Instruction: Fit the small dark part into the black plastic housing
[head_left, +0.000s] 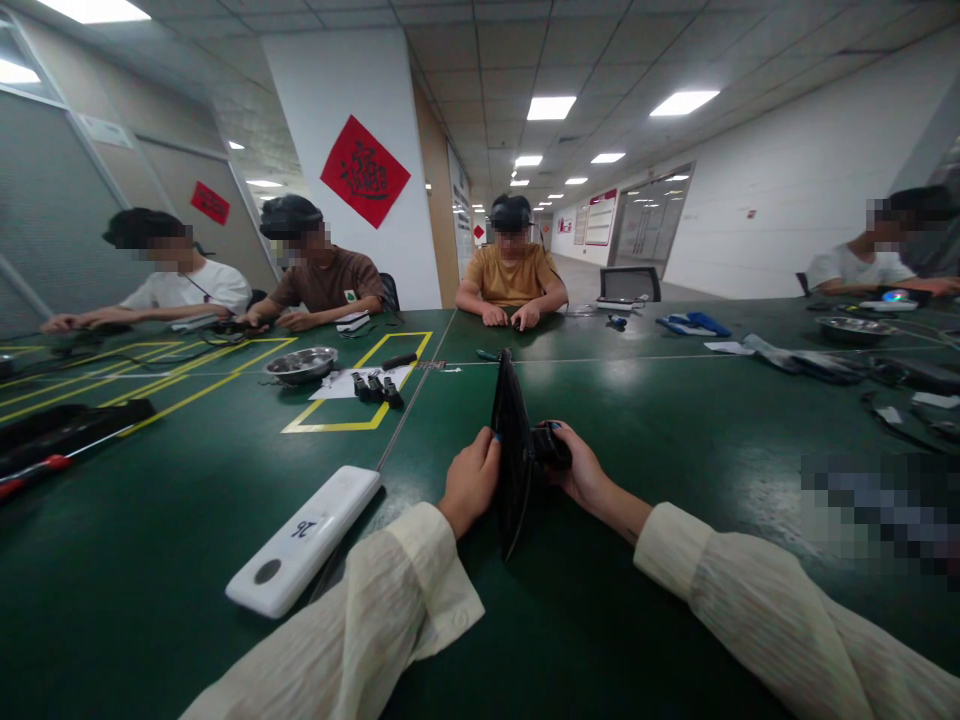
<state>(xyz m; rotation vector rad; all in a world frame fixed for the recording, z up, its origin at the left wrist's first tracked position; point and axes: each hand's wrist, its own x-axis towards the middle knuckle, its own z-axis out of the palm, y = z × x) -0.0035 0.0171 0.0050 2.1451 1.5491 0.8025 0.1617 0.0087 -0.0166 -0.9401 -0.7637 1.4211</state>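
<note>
L hand (472, 477): thin flat blk panel (514, 460) | R hand (586, 470): boxy blk pc (550, 448)

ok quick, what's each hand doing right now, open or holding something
Left hand: holding the black panel.
Right hand: holding the black block beside it.

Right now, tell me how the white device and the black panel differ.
The white device lies flat on the green table; the black panel stands roughly upright. The left hand grips the panel, while no hand touches the device. Both look long and narrow from here.
</note>
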